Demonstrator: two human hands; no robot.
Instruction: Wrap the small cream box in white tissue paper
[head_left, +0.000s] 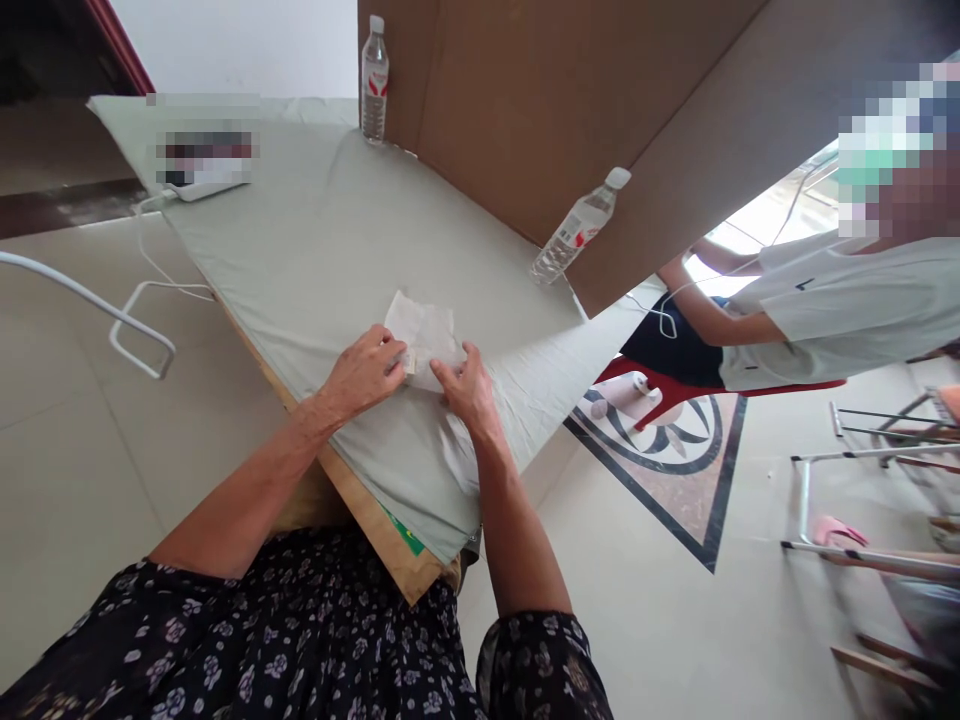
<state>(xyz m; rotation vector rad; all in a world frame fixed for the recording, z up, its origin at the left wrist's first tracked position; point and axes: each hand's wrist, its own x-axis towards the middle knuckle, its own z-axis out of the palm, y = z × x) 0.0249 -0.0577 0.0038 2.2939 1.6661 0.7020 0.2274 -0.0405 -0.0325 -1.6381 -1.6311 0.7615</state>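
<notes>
A thin white tissue (424,325), creased and partly unfolded, lies on the pale cloth in front of me. My left hand (367,372) has its fingers curled and pinches the tissue's near left part, where a small cream-coloured fold shows at the fingertips. At the right edge, my right hand (469,388) grips the tissue, thumb on top and the other fingers bent; their tips are partly hidden. More whitish crumpled material (457,445) lies beside my right wrist; whether it belongs to the same tissue I cannot tell.
The cloth-covered table (300,230) has a corner close to my body. One water bottle (375,85) stands at the back, another bottle (577,230) nearer right, both by a brown cardboard panel (525,110). A blurred white-edged object (210,180) lies far left. Beyond the panel sits a person (810,300).
</notes>
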